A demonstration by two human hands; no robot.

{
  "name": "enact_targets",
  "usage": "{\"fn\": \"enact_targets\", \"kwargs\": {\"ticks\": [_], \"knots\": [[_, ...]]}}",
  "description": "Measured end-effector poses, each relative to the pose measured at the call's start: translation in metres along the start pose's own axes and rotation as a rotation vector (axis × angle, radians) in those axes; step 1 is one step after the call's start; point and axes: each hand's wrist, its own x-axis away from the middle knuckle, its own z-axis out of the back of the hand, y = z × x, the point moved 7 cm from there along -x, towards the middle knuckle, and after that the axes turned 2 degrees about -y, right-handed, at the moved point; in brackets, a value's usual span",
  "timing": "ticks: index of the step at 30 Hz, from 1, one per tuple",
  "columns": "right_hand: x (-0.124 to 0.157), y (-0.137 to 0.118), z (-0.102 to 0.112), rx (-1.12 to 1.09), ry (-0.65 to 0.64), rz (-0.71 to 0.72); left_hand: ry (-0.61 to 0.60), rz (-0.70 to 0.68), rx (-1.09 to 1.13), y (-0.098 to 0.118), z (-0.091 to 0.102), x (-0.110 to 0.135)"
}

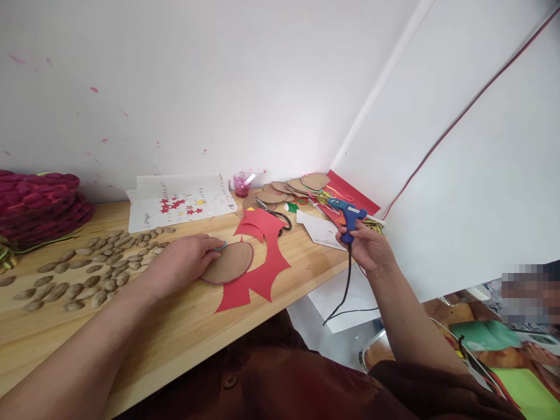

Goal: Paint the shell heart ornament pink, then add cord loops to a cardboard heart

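Observation:
My left hand (186, 259) has its fingertips pinched on a small loop of light blue string (224, 245), at the far left edge of a round cardboard disc (231, 262). The disc lies flat on the table, partly over a cut-up sheet of red paper (276, 256). A blue hot glue gun (351, 217) is gripped in my right hand (371, 248), held up at the table's right end with its nozzle towards the left. Its black cable hangs from the handle. Scissors (285, 220) with black handles lie partly under the red paper.
Many peanuts (111, 256) are spread on the left, before a stack of maroon-painted pieces (39, 204). Behind are a white sheet (140, 216) with red stars, a cup of pink liquid (242, 185) and more cardboard discs (301, 184). A person's hand (542, 354) shows at lower right.

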Motion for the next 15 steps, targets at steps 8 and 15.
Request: {"fn": "enact_targets", "kwargs": {"ticks": [8,15], "knots": [[0.005,0.013,-0.005,0.031,-0.049,-0.046,0.008,0.011,-0.003,0.001,0.002,0.0],[0.004,0.017,-0.003,0.068,-0.068,-0.037,0.008,0.003,-0.009,0.005,0.005,0.001]]}}
